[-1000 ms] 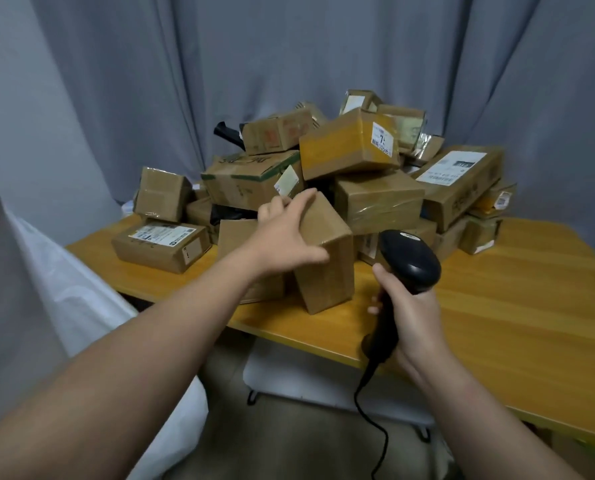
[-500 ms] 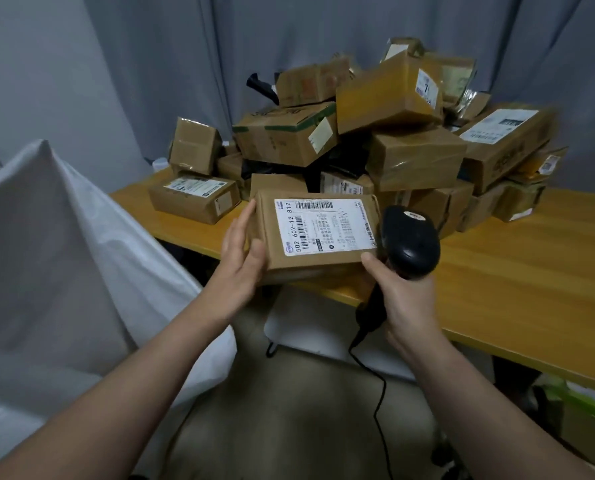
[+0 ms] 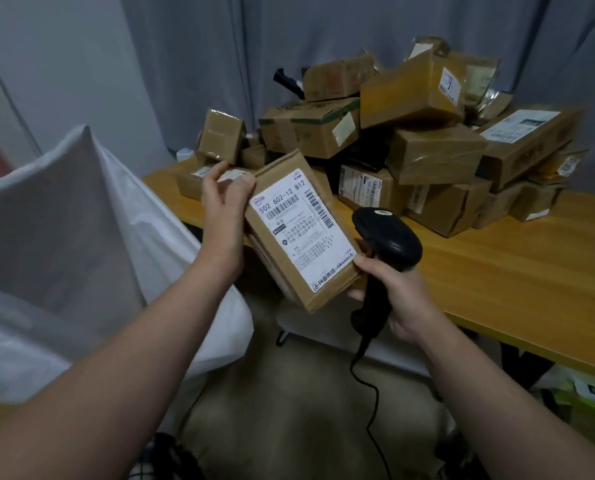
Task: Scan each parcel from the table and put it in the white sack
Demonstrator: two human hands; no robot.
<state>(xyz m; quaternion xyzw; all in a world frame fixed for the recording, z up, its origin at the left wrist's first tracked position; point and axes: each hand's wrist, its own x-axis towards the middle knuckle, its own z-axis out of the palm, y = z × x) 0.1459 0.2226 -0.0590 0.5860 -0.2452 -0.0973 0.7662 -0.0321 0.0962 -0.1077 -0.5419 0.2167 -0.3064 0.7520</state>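
Observation:
A brown cardboard parcel (image 3: 301,233) with a white barcode label facing me hangs tilted in the air before the table edge. My left hand (image 3: 224,206) grips its upper left edge. My right hand (image 3: 398,291) holds the handle of a black barcode scanner (image 3: 388,244), whose head sits just right of the parcel; the thumb touches the parcel's lower right corner. The white sack (image 3: 81,216) stands open-topped at the left. A heap of brown parcels (image 3: 414,143) is piled on the wooden table (image 3: 518,271).
Grey curtains hang behind the heap. The scanner's black cable (image 3: 372,393) drops to the floor. A small box (image 3: 221,136) stands at the heap's left end. Green items (image 3: 587,393) lie under the table at the right.
My left hand took the parcel off the table and turned its label toward me. Since half a second ago the parcel has rotated, its long side running down toward the scanner.

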